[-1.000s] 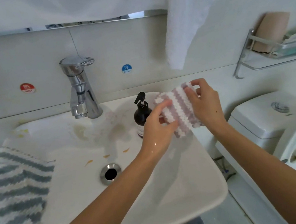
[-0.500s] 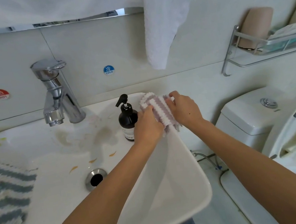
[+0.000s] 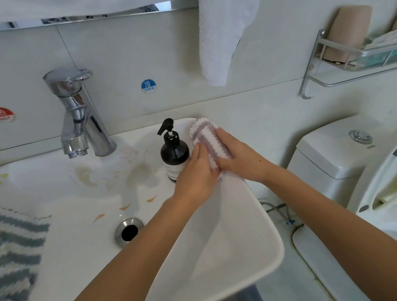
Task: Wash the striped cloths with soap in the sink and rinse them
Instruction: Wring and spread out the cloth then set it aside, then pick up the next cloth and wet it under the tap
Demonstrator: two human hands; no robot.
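A folded purple-and-white striped cloth [image 3: 203, 136] lies on the sink's right rim, just right of a dark soap pump bottle [image 3: 174, 151]. My left hand [image 3: 197, 173] presses on its near left side with straight fingers. My right hand [image 3: 239, 155] lies flat over its right side. A grey-blue striped cloth [image 3: 5, 259] hangs over the sink's left edge. The white sink [image 3: 232, 243] has an open drain [image 3: 129, 231], and no water runs from the chrome tap [image 3: 76, 117].
A white towel [image 3: 224, 22] hangs from the rail above the cloth. A wall rack [image 3: 359, 59] with a paper roll is at the right. A toilet [image 3: 366, 176] with raised seat stands right of the sink. Orange stains mark the basin.
Both hands brought the purple striped cloth down from mid-air onto the sink's right rim beside the soap bottle. It went from spread open to folded, and the hands now lie flat on it.
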